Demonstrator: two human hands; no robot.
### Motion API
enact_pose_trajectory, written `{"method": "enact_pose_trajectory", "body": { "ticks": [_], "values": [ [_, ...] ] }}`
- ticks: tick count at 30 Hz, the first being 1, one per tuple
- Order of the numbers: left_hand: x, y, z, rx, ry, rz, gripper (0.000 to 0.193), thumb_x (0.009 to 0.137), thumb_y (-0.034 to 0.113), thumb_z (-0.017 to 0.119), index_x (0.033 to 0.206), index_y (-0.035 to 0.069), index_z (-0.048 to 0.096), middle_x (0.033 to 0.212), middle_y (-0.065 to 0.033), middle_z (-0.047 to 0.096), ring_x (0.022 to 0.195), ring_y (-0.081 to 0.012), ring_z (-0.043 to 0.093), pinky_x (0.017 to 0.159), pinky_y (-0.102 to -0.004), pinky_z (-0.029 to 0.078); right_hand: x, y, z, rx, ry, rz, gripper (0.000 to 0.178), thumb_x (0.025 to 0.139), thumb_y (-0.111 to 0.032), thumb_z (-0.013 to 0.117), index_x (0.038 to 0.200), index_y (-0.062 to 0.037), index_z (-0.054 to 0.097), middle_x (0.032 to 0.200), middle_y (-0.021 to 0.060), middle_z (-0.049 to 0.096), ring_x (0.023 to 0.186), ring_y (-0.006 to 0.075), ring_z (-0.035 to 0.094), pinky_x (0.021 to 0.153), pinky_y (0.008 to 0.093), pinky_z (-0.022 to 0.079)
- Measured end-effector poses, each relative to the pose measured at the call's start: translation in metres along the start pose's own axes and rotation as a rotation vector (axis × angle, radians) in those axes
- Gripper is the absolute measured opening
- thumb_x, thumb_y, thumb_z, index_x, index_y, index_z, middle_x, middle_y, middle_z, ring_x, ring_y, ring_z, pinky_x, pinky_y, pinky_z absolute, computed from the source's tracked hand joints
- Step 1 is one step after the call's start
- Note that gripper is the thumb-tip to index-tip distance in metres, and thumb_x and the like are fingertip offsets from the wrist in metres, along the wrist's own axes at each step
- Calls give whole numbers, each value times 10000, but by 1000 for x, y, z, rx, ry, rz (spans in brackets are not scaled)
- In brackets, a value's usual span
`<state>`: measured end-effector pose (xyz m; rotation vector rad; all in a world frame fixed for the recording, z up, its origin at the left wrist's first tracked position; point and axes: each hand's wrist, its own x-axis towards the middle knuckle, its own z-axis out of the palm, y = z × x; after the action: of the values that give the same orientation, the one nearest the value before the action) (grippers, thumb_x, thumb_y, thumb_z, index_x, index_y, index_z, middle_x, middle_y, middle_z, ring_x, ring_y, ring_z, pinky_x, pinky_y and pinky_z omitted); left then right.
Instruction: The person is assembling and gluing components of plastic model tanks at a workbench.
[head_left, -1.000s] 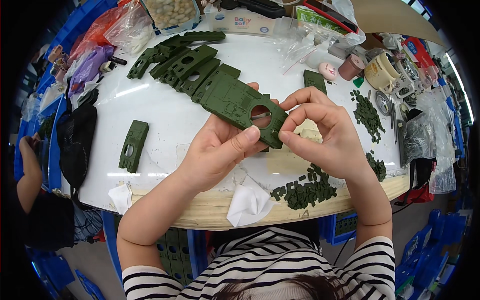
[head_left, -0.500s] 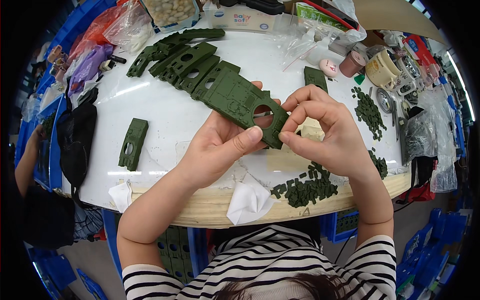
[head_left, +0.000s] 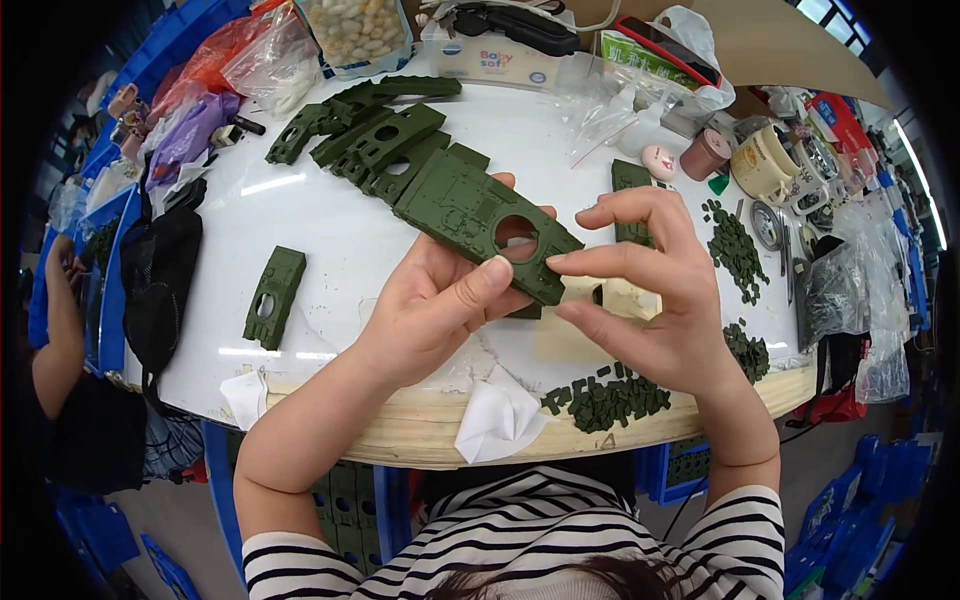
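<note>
- Gripping a long dark-green moulded hull, seemingly plastic, with a round hole through it (head_left: 455, 210), the person's left hand (head_left: 430, 310) has its thumb on the near edge beside the hole and its fingers underneath, a hold that appears to leave the detailed top face bare to the eyes
- Raised off the glossy white table (head_left: 345, 225), the hull slants with its holed end toward the right hand, probably because that end is the one being worked on
- Beside that end, the right hand (head_left: 665, 285) is loosely curled and pinches nothing visible: thumb and index finger stand apart, and the index fingertip is so close to the hull that I cannot tell whether it touches
- Near the table's wooden front edge lies a loose heap of small dark-green blocky pieces (head_left: 615, 400), apparently placed there for short reach (a second heap of similar pieces (head_left: 737, 245) sits farther off to the right)
- Beyond the left hand, several matching dark-green hulls (head_left: 400, 130) overlap in a row, perhaps to save space, while a single dark-green hull (head_left: 282, 275) lies by itself on the left
- A folded white sheet, paper or cloth (head_left: 495, 415), rests at the front edge between the forearms, clear of the hull
</note>
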<state>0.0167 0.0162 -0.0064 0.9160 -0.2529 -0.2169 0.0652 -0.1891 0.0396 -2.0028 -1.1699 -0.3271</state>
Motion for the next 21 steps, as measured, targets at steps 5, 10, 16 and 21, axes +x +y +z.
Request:
{"method": "enact_pose_trajectory", "body": {
  "ticks": [5, 10, 16, 21],
  "values": [
    [-3, 4, 1, -17, -3, 15, 614, 972, 129, 474, 1475, 89, 125, 1404, -145, 387, 1299, -235, 409, 1028, -409, 412, -1, -6, 6, -218, 46, -165, 370, 589, -114, 809, 947, -140, 716, 1058, 87, 572, 995, 295, 515, 847, 399, 434],
    [-1, 4, 3, 63, -17, 35, 656, 955, 263, 512, 1476, 103, 148, 1413, -185, 380, 1276, -293, 449, 999, -440, 464, 0, -7, 3, -176, 66, -196, 368, 603, -171, 813, 957, -132, 718, 1022, 89, 578, 960, 284, 517, 827, 391, 429],
    [-2, 8, 2, 31, -136, -42, 636, 978, 313, 456, 1484, 89, 145, 1402, -194, 392, 1262, -294, 463, 1021, -467, 424, -2, 3, -7, -72, 148, -167, 292, 665, -148, 776, 946, -89, 718, 919, 82, 593, 840, 248, 508, 759, 357, 409],
    [-4, 4, -1, -2, -170, -62, 596, 997, 343, 397, 1481, 77, 172, 1374, -201, 430, 1232, -297, 491, 1010, -467, 426, 0, 10, -3, -76, 159, -151, 213, 710, -91, 733, 916, -46, 705, 866, 79, 595, 810, 234, 530, 729, 320, 416]
  ]
}}
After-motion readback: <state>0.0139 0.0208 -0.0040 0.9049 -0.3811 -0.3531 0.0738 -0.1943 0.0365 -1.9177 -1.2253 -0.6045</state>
